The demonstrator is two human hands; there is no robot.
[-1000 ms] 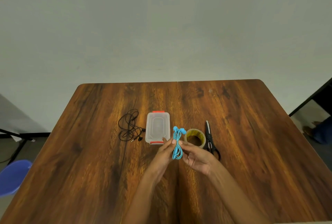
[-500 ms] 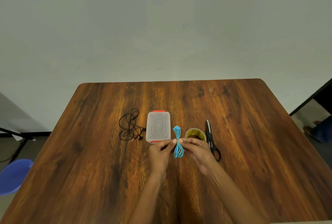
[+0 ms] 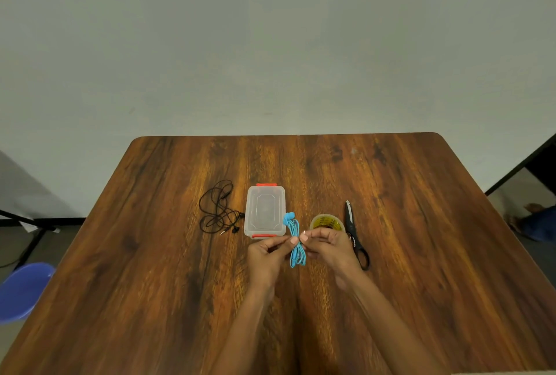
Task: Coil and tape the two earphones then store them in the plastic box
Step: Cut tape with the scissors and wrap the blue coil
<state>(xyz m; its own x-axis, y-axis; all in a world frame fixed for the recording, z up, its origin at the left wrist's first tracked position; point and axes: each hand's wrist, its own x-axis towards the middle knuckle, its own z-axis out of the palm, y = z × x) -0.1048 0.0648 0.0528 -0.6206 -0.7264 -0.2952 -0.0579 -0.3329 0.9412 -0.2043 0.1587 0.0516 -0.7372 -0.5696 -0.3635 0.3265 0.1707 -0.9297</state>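
While the black earphones (image 3: 219,209) and the closed plastic box (image 3: 264,211) are lying untouched, the left hand (image 3: 267,257) and right hand (image 3: 330,246) are now pinching the blue earphones (image 3: 296,242) into a tighter bundle, nearly ready for the tape (image 3: 326,222) beside the scissors (image 3: 355,233).

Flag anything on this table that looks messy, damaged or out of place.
Only the black earphones stand out: they lie in a loose tangle left of the closed plastic box, not yet coiled. Nothing looks spilled or damaged.
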